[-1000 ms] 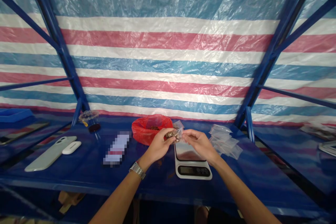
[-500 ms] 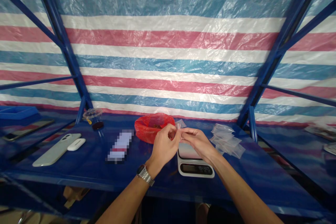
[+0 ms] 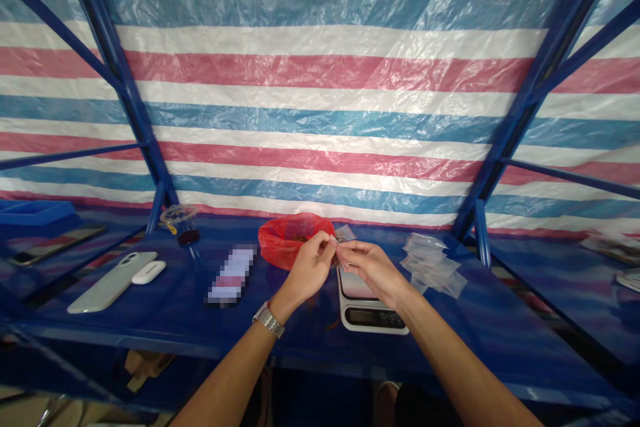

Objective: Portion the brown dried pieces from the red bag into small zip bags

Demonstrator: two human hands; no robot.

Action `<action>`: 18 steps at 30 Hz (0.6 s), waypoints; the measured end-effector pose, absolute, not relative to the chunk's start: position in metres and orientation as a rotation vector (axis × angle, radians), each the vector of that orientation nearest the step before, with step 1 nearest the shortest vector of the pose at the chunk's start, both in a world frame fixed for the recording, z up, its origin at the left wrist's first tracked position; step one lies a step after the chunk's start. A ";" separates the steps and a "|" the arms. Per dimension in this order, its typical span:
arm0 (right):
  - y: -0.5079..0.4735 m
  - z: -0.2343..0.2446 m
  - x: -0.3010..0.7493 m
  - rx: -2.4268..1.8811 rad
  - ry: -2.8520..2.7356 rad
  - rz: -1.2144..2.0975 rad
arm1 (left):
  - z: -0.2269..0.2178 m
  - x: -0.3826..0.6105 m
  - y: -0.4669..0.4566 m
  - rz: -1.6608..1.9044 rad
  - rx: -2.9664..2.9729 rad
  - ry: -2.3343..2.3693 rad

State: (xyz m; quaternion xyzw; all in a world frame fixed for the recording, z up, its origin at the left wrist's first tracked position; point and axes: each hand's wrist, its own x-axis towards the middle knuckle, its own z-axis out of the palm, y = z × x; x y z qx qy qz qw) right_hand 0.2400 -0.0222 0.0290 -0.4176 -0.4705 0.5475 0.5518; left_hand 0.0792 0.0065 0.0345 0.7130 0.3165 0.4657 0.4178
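Observation:
My left hand (image 3: 311, 268) and my right hand (image 3: 369, 268) meet in front of me, fingertips pinched close together on a small clear plastic bag (image 3: 340, 255), most of which the fingers hide. Behind my left hand stands an open red plastic bag (image 3: 278, 245) with brownish bits inside. Partly under my right hand lies a white digital kitchen scale (image 3: 374, 319) with a dark display. Another small clear bag (image 3: 345, 232) lies just beyond my fingertips. To the right of my right hand, several clear plastic bags (image 3: 433, 265) lie in an overlapping pile.
On the left of the blue table (image 3: 300, 340) lie a pixelated phone (image 3: 233, 277), a pale phone (image 3: 113, 282) and a white earbud case (image 3: 149, 271). A clear plastic cup (image 3: 181, 221) with dark contents stands behind them. Blue frame posts (image 3: 477, 167) rise before the striped sheet.
Both hands have shifted slightly left, and my left forearm has moved left and away from the scale. My fingers stay pinched together at the small bag.

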 end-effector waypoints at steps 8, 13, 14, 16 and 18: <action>-0.017 0.033 0.232 -1.118 -1.043 0.871 | 0.035 0.077 0.019 1.321 1.703 0.808; -0.004 0.027 0.217 -1.146 -0.924 1.080 | 0.035 0.068 0.035 1.441 1.314 0.775; 0.003 0.028 0.213 -1.088 -0.929 1.165 | 0.033 0.065 0.039 1.440 1.321 0.788; 0.021 0.031 0.207 -1.008 -0.954 1.208 | 0.029 0.058 0.047 1.464 1.362 0.869; 0.043 0.035 0.202 -1.048 -0.996 1.049 | 0.024 0.050 0.055 1.559 1.424 1.031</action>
